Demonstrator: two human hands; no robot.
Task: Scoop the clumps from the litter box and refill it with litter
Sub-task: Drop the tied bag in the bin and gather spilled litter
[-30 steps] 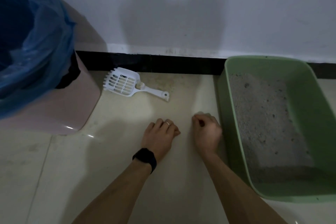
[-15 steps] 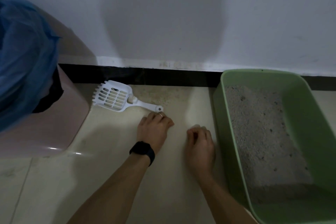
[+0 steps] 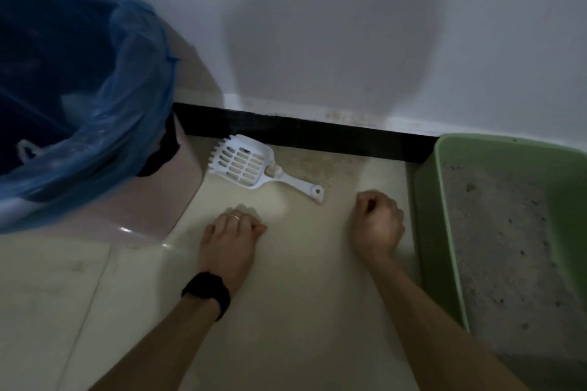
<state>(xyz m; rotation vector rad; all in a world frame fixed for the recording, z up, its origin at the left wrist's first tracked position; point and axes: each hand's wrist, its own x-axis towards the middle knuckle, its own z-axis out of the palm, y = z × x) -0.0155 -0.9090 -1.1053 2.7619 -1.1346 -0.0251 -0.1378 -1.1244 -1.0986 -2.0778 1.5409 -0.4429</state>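
1. While both hands rest knuckles-down on the floor (image 3: 301,311), left hand (image 3: 228,241) & right hand (image 3: 378,225), fingers (image 3: 246,224) curled in w/ nothing held, the scoop (image 3: 244,165) lies just beyond them, untouched. Its handle end pts toward the right hand, near but apart.
2. Scoop: white plastic, slotted head, toothed front edge, hole in handle tip; flat on floor by the black baseboard (image 3: 317,133).
3. Litter box (image 3: 435,232): green, at right, just beside right hand; grey litter (image 3: 502,247) w/ dark specks.
4. Pale tiled floor, white wall (image 3: 333,25); pink bin (image 3: 152,200) w/ blue bag (image 3: 104,105) at left.
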